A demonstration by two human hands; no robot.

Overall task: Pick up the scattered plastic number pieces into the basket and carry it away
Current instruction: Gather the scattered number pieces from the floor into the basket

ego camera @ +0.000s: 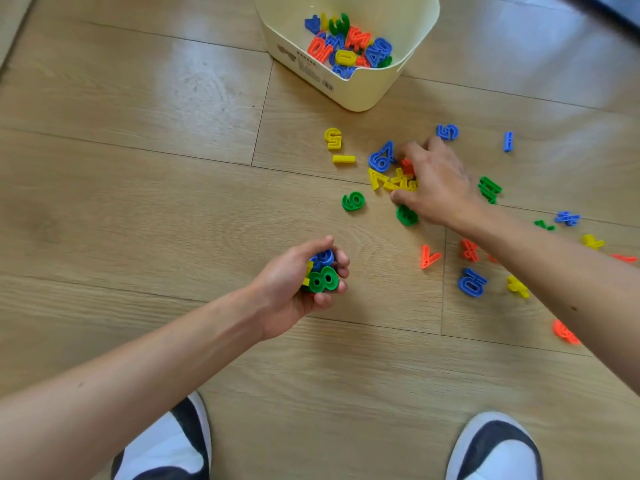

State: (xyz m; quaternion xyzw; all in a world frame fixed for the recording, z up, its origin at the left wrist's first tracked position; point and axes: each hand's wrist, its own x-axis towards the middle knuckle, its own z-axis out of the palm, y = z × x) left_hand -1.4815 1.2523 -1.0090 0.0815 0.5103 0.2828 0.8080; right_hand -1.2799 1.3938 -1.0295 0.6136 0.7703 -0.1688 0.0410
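- The left hand (298,282) hovers over the wooden floor (173,168), palm turned up and inward. Its fingers (343,263) are curled tight round a handful of pieces.
- In that handful a green 8 (322,279) lies in front, a blue piece (325,257) sits above it against the thumb, and a yellow piece (307,274) is tucked into the palm.
- The right hand (440,185) is down on the floor, farther out and to the right, palm down over a heap (398,181) of yellow and red pieces.
- Its fingertips (412,148) bend down on the heap's far side and its thumb on the near side, so the heap is clasped between them. I cannot tell whether any piece is off the floor.
- A blue 6 (379,161) lies just beside those fingertips, and a green piece (406,216) lies just under the thumb.
- More pieces are scattered on the floor around and behind the right arm, including a blue 5 (447,132) just beyond the knuckles.
- The cream basket (353,95) stands on the floor beyond both hands, upright, with many coloured pieces already inside.
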